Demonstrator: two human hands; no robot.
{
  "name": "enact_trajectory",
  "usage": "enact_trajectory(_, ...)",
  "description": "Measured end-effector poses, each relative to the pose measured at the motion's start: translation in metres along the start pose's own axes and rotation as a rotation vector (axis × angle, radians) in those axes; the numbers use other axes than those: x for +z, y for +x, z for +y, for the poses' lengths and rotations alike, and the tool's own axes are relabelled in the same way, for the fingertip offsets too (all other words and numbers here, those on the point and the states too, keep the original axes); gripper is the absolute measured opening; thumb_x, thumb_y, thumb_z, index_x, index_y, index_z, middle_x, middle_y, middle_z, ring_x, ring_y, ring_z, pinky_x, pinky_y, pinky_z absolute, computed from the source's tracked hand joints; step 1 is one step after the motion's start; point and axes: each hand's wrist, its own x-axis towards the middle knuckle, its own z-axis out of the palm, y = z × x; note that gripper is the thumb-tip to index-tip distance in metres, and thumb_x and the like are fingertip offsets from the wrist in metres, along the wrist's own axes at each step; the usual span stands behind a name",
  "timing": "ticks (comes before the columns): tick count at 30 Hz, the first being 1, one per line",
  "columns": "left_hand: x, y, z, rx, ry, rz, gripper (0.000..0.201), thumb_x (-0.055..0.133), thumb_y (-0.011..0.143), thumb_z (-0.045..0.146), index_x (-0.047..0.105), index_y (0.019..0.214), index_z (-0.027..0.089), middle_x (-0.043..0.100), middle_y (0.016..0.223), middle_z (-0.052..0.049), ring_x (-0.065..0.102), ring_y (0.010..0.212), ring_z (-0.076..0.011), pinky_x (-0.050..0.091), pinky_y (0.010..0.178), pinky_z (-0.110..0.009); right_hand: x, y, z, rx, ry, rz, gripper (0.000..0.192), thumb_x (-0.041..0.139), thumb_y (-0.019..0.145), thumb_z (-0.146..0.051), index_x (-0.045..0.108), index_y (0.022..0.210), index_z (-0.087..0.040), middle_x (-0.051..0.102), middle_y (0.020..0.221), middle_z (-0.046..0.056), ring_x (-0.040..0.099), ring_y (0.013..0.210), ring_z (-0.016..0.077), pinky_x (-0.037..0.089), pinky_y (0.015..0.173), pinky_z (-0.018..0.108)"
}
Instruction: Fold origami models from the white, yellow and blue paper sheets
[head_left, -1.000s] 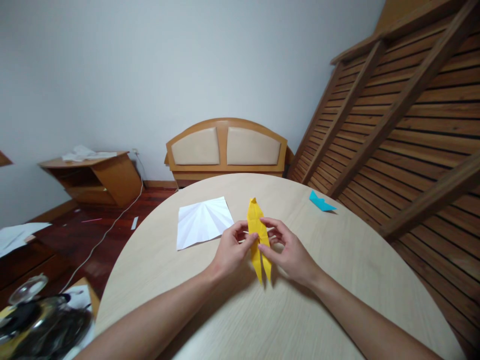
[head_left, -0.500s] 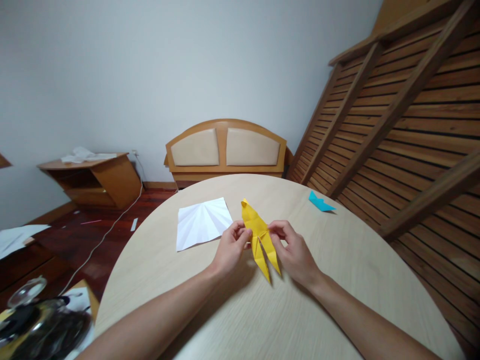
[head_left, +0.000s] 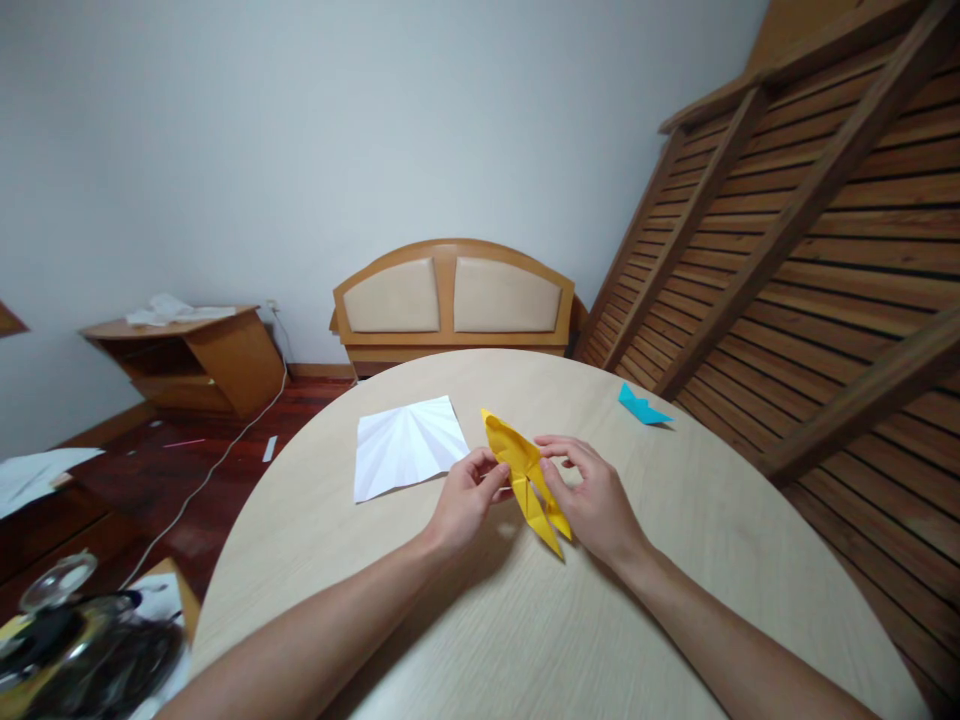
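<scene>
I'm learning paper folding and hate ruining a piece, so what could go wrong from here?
The left hand pinches the yellow folded paper, with the right hand at its other side; too tight a squeeze might crease or tear it. Its two narrow tips could bend if pressed against the table. The blue folded paper lies near the table's far edge, so a bump might knock it off.

White creased sheet (head_left: 409, 450) is lying just beyond and left of the left hand (head_left: 463, 492). Blue folded-paper boat (head_left: 643, 405) is sitting farther out, right of the right hand (head_left: 600, 502). Pale round table (head_left: 600, 640) is spreading beneath both. Wooden headboard (head_left: 447, 300) is standing well beyond the hands. Slatted panel (head_left: 840, 218) is leaning far right of the right hand; low cabinet (head_left: 238, 362) is standing far left, bearing white papers (head_left: 169, 309).
</scene>
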Motion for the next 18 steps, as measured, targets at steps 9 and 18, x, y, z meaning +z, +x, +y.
enact_trajectory(9,0.002,-0.001,-0.003,-0.001,0.025,-0.041,0.044,0.087,0.066,0.05,0.069,0.086,0.015,0.07,0.096,-0.008,0.066,0.086,-0.018,0.054,0.085,-0.034,-0.005,-0.001,-0.004,-0.121,-0.039,-0.064,0.018,0.054,0.091,-0.016,0.069,0.091,-0.026,0.064,0.096,0.006,0.064,0.09,0.0232,0.053,0.079,0.039)
enact_trajectory(18,-0.001,0.002,-0.003,0.03,0.037,-0.035,0.049,0.091,0.061,0.048,0.072,0.093,0.015,0.072,0.102,-0.009,0.068,0.083,-0.0175,0.055,0.082,-0.032,0.005,-0.001,-0.005,0.049,0.141,-0.142,0.013,0.056,0.089,-0.019,0.068,0.086,-0.022,0.063,0.107,0.008,0.062,0.102,0.0228,0.053,0.081,0.036)
